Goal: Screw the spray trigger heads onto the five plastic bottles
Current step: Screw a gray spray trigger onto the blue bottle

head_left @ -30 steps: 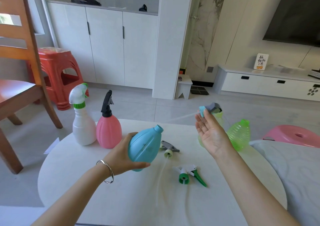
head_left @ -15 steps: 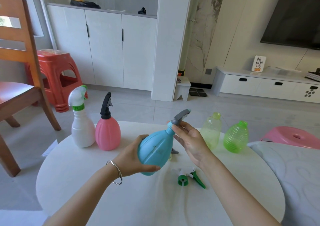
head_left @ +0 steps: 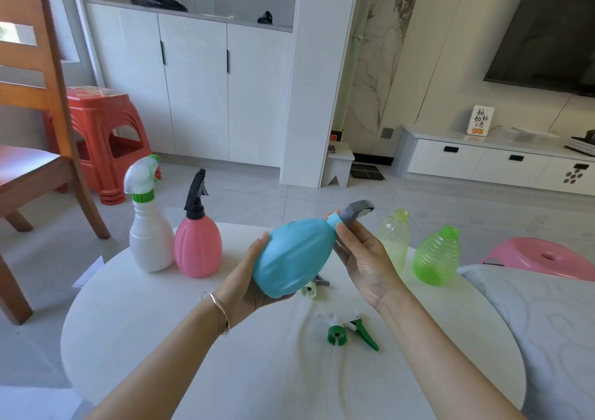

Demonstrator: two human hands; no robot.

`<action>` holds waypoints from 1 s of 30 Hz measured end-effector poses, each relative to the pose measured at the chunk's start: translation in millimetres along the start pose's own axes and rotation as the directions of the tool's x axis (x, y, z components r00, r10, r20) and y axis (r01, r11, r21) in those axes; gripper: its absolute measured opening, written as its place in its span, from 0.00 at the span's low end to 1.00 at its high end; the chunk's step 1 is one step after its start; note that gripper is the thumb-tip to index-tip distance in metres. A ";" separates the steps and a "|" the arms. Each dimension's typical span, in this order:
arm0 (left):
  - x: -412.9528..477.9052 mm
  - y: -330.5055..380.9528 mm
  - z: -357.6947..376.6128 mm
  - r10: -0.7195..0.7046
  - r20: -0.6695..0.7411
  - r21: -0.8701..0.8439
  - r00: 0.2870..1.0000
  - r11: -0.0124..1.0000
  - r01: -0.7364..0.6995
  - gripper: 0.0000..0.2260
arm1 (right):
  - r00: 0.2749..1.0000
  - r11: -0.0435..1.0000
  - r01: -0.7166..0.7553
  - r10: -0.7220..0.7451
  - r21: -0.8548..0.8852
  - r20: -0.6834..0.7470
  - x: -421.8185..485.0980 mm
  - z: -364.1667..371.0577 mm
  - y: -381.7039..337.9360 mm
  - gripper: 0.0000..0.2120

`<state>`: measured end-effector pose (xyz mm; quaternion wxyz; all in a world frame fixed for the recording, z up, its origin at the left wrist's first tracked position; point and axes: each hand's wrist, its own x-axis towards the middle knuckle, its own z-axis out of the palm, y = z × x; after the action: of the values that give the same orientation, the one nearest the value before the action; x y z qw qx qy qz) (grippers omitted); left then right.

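Note:
My left hand [head_left: 254,281] grips the blue bottle [head_left: 289,257], tilted above the round white table [head_left: 161,339] with its neck up and to the right. A grey trigger head [head_left: 355,209] with a blue collar sits on that neck, and my right hand [head_left: 363,255] pinches it at the collar. A white bottle [head_left: 149,236] and a pink bottle [head_left: 197,246] stand at the back left with heads on. A pale yellow bottle [head_left: 394,239] and a green bottle [head_left: 436,255] stand open at the back right. A green-and-white trigger head [head_left: 347,329] and a yellowish one [head_left: 312,289] lie loose on the table.
A wooden chair [head_left: 35,104] and a red stool [head_left: 99,130] stand left of the table. A pink stool [head_left: 544,257] and a grey cushion [head_left: 547,339] are on the right. White cabinets line the far wall.
My right hand brought the grey trigger head from the air onto the blue bottle's neck. My left hand raised the bottle and shifted it right.

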<state>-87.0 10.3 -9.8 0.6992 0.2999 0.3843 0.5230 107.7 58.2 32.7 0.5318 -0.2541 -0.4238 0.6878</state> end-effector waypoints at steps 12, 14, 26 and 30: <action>-6.0 1.1 3.9 0.070 0.097 0.313 0.993 0.945 -0.098 0.25 | 0.975 0.997 -0.053 0.062 0.048 -0.213 -1.6 -7.4 10.5 0.11; -8.7 4.7 5.8 -0.072 0.030 0.228 0.997 0.972 0.063 0.24 | 0.974 0.997 -0.066 0.073 0.044 -0.214 -2.6 -6.5 11.7 0.13; -13.2 6.1 5.4 -0.096 0.086 0.260 0.992 0.963 0.071 0.28 | 0.975 0.997 -0.070 0.076 0.033 -0.210 -0.8 -4.0 12.5 0.12; -10.2 7.5 3.2 0.089 0.040 0.254 0.995 0.962 -0.096 0.32 | 0.974 0.996 -0.073 0.081 0.043 -0.212 1.3 -4.9 11.4 0.11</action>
<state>-89.6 2.5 0.3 0.6347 0.4126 0.4243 0.4969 105.3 60.1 20.6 0.5516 -0.3334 -0.3419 0.6839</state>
